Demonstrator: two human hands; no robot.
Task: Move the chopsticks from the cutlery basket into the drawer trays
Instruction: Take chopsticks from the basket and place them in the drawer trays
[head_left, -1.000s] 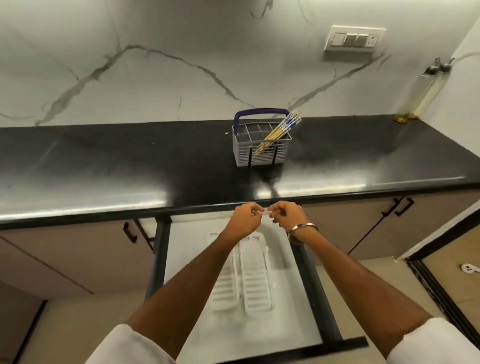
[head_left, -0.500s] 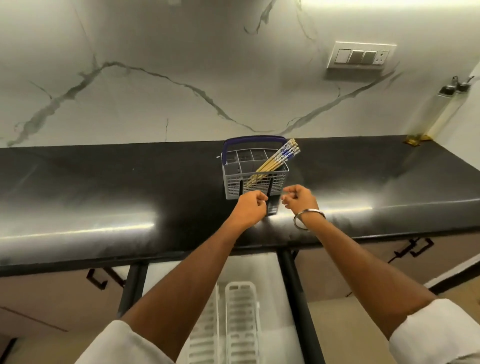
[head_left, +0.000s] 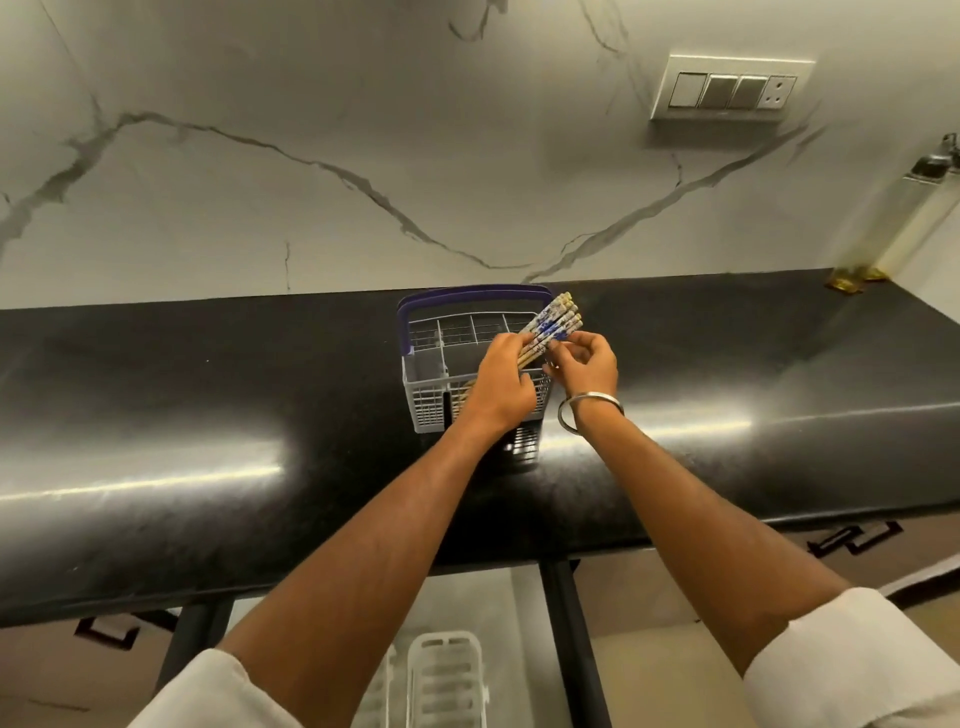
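Observation:
A white cutlery basket (head_left: 434, 364) with a blue handle stands on the black counter. Several wooden chopsticks (head_left: 556, 322) with blue-and-white patterned tops lean out of its right side. My left hand (head_left: 501, 382) is closed around the middle of the chopstick bundle, over the basket. My right hand (head_left: 587, 364), with a metal bangle at the wrist, pinches the patterned part of the chopsticks just to the right. Below the counter edge, the open drawer shows two white slotted trays (head_left: 447, 675), partly hidden by my left arm.
The black counter (head_left: 208, 405) runs the full width, with a glossy front edge. Two oil bottles (head_left: 893, 218) stand at the far right against the wall. A switch panel (head_left: 732, 91) sits on the marble backsplash. Cabinet handles (head_left: 852, 543) flank the drawer.
Both hands have risen from the drawer to the basket on the counter and closed on the chopsticks. The view has tilted up, so less of the drawer shows.

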